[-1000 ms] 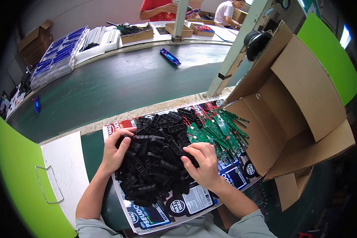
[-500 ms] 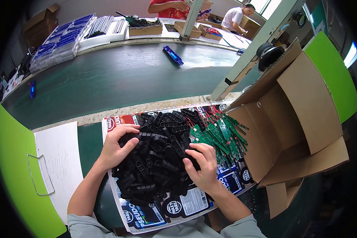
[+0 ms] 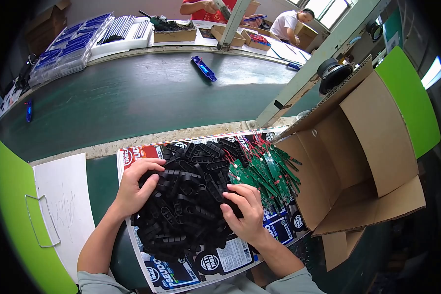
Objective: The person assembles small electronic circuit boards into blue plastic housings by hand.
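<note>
Left hand (image 3: 134,190): our grip here is loose, thumb and fingers apart, against the left side of the black slotted plastic parts (image 3: 183,215).
Right hand (image 3: 246,215): our grip is unclosed too, fingers curved and thumb spread, at their right side.
Black slotted plastic parts: heaped between our 2 hands, on printed sheets (image 3: 174,283) laid over the green tabletop (image 3: 101,179).
Print: we see bold white lettering on blue and red areas, round black emblems and 1 pale block of fine text.
Circuit boards (image 3: 264,174): green, red-wired, just right of the heap.
White paper (image 3: 73,196): faint handwritten strokes, illegible to us.
</note>
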A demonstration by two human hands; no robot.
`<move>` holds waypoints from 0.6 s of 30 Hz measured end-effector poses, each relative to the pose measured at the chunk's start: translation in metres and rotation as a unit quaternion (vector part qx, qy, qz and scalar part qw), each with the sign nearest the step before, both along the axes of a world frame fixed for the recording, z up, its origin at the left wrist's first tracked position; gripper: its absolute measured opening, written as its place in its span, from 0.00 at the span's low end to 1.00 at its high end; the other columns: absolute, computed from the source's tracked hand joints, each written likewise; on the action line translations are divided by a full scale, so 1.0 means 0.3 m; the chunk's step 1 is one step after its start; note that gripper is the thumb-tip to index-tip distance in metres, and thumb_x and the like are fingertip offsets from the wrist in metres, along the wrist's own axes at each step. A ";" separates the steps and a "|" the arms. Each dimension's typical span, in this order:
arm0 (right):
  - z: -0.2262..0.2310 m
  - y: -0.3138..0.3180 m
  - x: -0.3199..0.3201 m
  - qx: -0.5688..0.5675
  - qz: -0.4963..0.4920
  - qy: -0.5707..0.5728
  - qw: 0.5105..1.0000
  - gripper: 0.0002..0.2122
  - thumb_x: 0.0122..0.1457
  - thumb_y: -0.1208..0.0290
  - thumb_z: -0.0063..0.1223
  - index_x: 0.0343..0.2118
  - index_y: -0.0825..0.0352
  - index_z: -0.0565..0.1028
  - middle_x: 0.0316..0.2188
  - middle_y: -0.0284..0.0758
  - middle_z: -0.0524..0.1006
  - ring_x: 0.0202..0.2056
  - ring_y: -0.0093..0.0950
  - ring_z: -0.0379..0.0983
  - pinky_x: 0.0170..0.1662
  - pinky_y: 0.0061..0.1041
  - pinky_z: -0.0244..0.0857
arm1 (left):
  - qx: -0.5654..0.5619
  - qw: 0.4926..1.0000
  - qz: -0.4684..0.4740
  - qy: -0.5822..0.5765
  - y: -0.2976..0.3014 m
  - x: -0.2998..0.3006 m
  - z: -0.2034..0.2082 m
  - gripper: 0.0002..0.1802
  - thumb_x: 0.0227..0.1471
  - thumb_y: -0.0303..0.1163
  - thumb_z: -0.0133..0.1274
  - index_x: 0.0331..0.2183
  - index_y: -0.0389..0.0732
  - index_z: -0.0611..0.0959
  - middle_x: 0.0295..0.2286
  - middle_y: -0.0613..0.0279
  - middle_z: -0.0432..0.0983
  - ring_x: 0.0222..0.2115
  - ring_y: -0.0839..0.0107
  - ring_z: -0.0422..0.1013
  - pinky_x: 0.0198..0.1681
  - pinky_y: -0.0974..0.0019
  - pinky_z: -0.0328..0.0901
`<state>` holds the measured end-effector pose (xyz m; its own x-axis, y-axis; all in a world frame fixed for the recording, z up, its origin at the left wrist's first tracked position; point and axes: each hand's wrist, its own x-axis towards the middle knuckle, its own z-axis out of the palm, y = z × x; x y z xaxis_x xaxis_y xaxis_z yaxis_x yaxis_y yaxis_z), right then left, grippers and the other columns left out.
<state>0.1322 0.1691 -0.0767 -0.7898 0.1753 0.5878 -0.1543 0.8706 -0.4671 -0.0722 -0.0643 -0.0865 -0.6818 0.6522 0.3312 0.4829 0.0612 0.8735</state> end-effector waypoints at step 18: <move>-0.007 0.013 -0.013 -0.016 0.004 0.007 1.000 0.11 0.55 0.70 0.68 0.40 0.67 0.83 0.47 0.38 0.80 0.50 0.39 0.75 0.52 0.37 0.66 | -0.003 1.000 -0.009 -0.030 0.004 -0.006 -0.006 0.07 0.59 0.23 0.56 0.41 0.34 0.79 0.49 0.53 0.81 0.51 0.62 0.75 0.59 0.60 0.66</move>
